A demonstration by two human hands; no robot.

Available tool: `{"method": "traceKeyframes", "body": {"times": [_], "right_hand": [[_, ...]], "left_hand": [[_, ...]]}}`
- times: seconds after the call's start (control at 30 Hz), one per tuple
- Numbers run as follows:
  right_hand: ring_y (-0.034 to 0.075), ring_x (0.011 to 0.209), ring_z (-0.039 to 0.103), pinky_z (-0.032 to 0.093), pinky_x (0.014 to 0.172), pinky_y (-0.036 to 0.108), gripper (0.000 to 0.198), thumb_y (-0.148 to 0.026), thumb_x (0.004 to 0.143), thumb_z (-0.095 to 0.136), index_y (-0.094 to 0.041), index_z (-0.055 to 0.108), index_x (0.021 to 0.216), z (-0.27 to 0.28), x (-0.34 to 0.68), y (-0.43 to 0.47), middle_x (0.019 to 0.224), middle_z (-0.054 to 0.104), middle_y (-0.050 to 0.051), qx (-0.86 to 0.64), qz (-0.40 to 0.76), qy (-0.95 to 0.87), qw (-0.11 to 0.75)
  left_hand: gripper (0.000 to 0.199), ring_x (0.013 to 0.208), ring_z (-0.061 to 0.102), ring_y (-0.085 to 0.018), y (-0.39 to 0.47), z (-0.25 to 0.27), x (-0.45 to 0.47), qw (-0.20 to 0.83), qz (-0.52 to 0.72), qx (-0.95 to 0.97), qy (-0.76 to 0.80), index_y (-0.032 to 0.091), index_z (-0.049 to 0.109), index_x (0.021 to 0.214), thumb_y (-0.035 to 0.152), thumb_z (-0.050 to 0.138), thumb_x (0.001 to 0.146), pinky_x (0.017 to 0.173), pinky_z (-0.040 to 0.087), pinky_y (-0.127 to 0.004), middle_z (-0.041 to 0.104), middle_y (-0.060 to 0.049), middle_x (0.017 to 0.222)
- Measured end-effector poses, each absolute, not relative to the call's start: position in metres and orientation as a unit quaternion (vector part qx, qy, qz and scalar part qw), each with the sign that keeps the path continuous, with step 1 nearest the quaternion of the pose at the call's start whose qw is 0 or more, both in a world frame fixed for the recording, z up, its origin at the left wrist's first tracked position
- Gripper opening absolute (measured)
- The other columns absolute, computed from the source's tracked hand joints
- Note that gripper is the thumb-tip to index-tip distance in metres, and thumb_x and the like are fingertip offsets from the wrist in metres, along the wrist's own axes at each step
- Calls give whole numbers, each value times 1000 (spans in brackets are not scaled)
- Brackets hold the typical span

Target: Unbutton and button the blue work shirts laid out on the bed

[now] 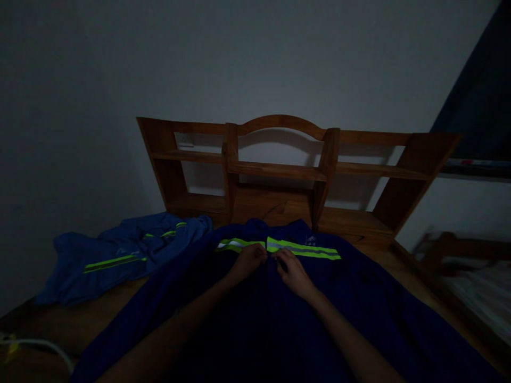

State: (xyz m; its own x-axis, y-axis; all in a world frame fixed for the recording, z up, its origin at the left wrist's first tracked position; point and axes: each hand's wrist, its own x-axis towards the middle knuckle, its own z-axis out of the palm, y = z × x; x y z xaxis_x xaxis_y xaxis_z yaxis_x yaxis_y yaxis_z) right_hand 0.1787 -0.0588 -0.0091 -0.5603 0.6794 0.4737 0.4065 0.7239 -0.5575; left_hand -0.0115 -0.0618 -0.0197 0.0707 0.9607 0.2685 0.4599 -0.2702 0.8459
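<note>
A dark blue work jacket (255, 314) with yellow-green reflective strips lies spread out in front of me, its collar toward the wooden shelf. Its front opening runs down the middle between my hands. My left hand (252, 257) is closed in a pinch at the left edge of this opening, just below the strip. Opposite it, my right hand (293, 271) pinches at the right edge with curled fingers. Both hold the jacket's front edges, as far as the dim light shows. Whether a button or zip is between the fingertips cannot be made out.
A lighter blue garment (115, 252) with reflective strips lies crumpled at the left. Behind the jacket stands a wooden shelf unit (279, 170) against the wall. A white cable (43, 343) curves at the lower left. Another wooden frame (471, 250) stands at the right.
</note>
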Motion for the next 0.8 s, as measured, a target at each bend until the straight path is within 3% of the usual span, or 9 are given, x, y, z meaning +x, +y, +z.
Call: {"method": "traceKeyframes", "body": {"times": [0.3,0.6,0.8], "right_hand": [[16,93,54,41,87,32,33,-13,77,49,-21,66,105,-13,174,-42,96,59,5,-337,298,-836,315],[16,95,55,40,88,32,31,-29,81,51,-22,64,108,-9,180,-39,102,62,4,-337,393,-754,404],[15,83,54,42,75,27,29,-33,80,55,-21,67,104,-1,177,-47,91,62,3,-319,401,-747,424]], "left_hand": [[13,56,59,-13,-59,-12,-14,379,450,604,538,15,59,70,26,64,64,51,44,-22,64,1,58],[10,50,61,-13,-59,-15,-16,479,497,535,487,13,55,66,19,62,61,50,49,-25,64,-1,55],[11,52,61,-13,-62,-14,-11,472,531,512,483,14,55,68,16,61,59,53,50,-26,64,-1,58]]}}
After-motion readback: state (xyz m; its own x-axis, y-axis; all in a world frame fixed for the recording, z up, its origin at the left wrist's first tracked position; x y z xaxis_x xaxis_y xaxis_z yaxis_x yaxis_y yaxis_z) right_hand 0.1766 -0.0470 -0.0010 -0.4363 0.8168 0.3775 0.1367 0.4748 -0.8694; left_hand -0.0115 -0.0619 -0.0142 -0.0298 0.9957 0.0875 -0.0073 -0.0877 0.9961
